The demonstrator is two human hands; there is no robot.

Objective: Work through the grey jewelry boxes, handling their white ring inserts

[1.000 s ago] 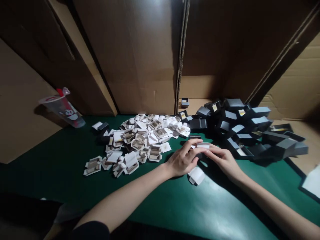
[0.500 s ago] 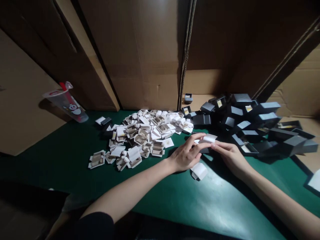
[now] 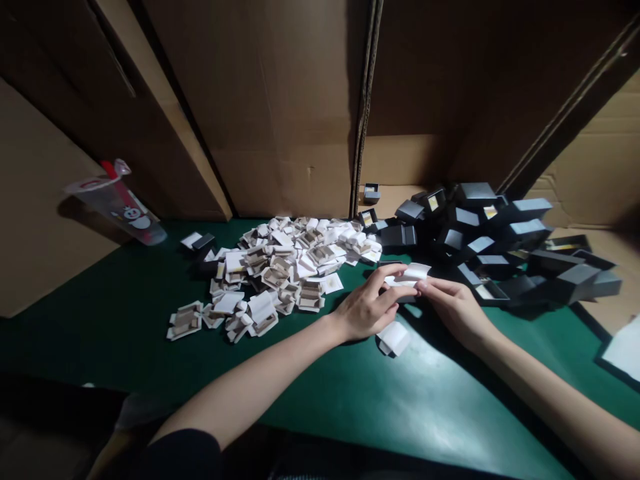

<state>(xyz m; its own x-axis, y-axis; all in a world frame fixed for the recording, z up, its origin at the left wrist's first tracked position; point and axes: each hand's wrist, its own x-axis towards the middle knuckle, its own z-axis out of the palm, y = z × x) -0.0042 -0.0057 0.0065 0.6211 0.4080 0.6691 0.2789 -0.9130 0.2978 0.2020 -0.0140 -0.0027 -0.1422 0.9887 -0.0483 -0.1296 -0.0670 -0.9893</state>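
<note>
Both my hands meet at a folded white paper insert (image 3: 416, 271) right of the middle. My left hand (image 3: 367, 303) holds its left side, thumb and fingers bent around it. My right hand (image 3: 457, 308) pinches its right end between thumb and fingertips. Under the insert, partly hidden by my fingers, sits a dark box (image 3: 409, 293); I cannot tell whether the insert touches it. Another folded white insert (image 3: 394, 338) lies on the green table just below my left hand.
A heap of white card inserts (image 3: 280, 267) covers the table to the left. Many small black boxes (image 3: 475, 227) are piled to the right. A plastic cup (image 3: 125, 210) leans by the cardboard wall (image 3: 280, 100) at the far left. White paper (image 3: 625, 350) lies at the right edge.
The camera view has shifted slightly, so everything sits a little further left. Both hands keep hold of the white insert, with more of its surface now showing between them.
</note>
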